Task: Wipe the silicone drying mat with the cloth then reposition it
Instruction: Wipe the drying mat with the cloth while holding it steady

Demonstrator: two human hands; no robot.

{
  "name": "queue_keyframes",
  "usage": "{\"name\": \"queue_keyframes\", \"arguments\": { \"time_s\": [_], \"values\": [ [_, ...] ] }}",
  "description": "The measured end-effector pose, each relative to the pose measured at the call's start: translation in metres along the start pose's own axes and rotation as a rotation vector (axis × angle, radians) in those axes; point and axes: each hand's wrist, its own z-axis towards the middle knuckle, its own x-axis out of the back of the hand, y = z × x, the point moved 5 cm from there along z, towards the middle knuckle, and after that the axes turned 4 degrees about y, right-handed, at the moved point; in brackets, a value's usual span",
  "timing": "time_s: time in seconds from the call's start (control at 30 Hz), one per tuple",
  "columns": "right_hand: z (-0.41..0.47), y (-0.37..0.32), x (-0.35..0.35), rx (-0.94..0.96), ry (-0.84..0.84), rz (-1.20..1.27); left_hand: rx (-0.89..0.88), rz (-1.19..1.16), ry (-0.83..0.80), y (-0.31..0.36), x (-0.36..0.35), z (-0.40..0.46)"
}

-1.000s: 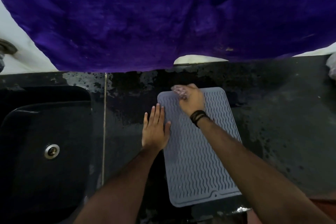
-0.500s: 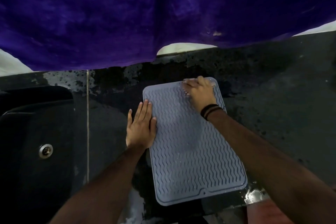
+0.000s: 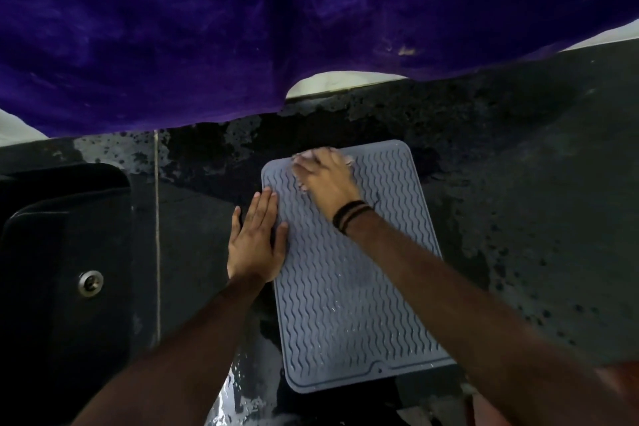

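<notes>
A grey silicone drying mat [image 3: 345, 287] with wavy ridges lies on the dark wet counter [image 3: 518, 218]. My right hand [image 3: 326, 180], with a black band at the wrist, grips a small pale cloth [image 3: 304, 158] and presses it on the mat's far left corner. Most of the cloth is hidden under the fingers. My left hand [image 3: 257, 239] lies flat with straight fingers across the mat's left edge, partly on the counter.
A black sink [image 3: 65, 252] with a metal drain [image 3: 90, 282] sits to the left. A large purple fabric [image 3: 276, 17] hangs across the top of the view. Water pools on the counter near the mat's near left corner [image 3: 242, 398].
My right hand with the cloth has swept from the mat's far right side to its far left corner. My left hand stays flat on the left edge.
</notes>
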Motion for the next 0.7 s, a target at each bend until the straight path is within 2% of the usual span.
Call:
{"name": "queue_keyframes", "arguments": {
  "time_s": [0.1,0.23,0.4,0.47,0.6,0.7],
  "values": [
    [-0.029,0.060,0.008,-0.071,0.025,-0.006,0.002,-0.005,0.002,0.001,0.002,0.000],
    [-0.056,0.111,0.018,-0.267,0.063,-0.049,0.006,-0.007,-0.011,0.001,0.003,0.000],
    [-0.048,0.098,0.026,-0.539,0.083,0.013,0.009,-0.010,-0.017,0.000,0.001,0.000],
    [-0.030,0.058,0.026,-0.492,0.066,0.054,0.007,-0.011,-0.018,-0.001,0.001,0.000],
    [0.002,-0.040,0.015,-0.164,0.014,0.088,-0.003,0.030,-0.006,-0.001,0.000,0.001],
    [0.005,-0.046,0.006,-0.059,0.012,-0.005,-0.006,0.036,0.006,-0.002,-0.001,0.001]
  ]
}}
